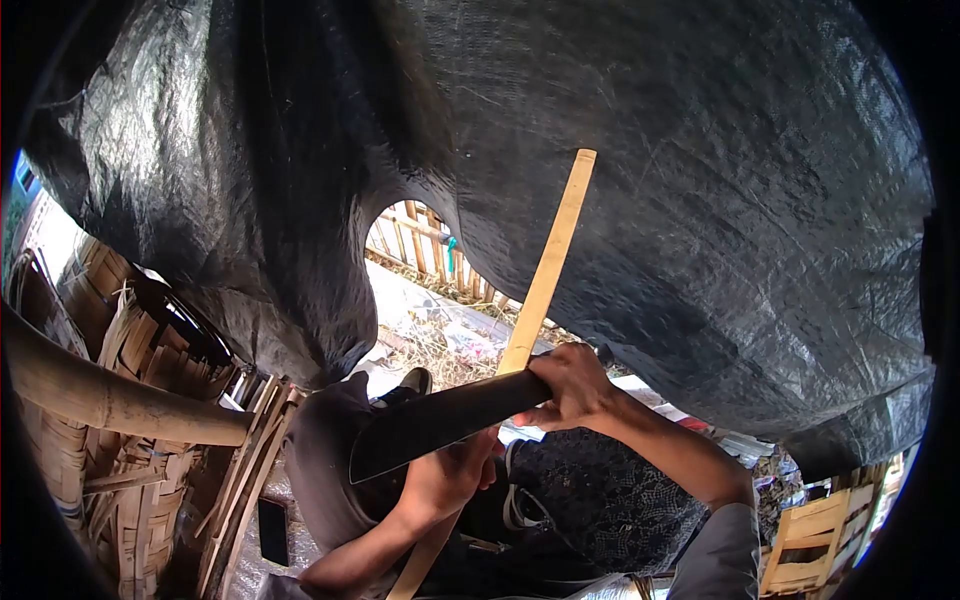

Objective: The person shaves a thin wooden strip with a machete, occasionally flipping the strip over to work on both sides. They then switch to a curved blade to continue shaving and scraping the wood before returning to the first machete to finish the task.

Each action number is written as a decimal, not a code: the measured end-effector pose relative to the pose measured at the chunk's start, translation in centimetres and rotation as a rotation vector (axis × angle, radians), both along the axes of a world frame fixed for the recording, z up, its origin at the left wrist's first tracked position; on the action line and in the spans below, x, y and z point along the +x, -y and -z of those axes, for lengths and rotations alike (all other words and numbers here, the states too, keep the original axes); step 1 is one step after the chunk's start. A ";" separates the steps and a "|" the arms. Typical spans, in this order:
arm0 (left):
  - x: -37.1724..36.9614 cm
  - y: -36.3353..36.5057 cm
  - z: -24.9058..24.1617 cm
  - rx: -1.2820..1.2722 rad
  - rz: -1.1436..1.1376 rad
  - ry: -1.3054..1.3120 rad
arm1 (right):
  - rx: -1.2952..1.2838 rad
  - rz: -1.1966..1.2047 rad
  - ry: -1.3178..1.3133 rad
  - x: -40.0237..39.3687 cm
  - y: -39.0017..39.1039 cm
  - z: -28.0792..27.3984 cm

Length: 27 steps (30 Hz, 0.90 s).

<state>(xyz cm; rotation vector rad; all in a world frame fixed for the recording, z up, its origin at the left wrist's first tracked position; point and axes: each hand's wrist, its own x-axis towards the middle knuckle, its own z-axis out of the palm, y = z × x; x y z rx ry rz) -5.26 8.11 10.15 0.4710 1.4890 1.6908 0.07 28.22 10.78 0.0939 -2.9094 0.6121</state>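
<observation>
A long, pale bamboo strip [552, 258] runs from low in front of my body up and away to the right. My left hand [443, 483] is closed around its lower part, below the blade. In my right hand [574, 384] is a machete [440, 422] with a broad dark blade, its handle hidden in my fist. The blade lies across the strip and points left, over my left hand. My right fingers are close beside the strip where the blade crosses it.
A black plastic sheet [690, 210] hangs ahead. On the left are a thick bamboo pole [120, 400], woven bamboo panels [60, 450] and thin strips [240, 490]. A phone [272, 531] lies by my leg. A slatted bamboo piece [815, 540] stands at lower right.
</observation>
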 end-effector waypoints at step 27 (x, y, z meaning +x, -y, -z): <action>0.1 0.9 -0.1 -0.130 0.221 0.307 | 0.044 -0.016 0.011 0.4 0.7 -0.1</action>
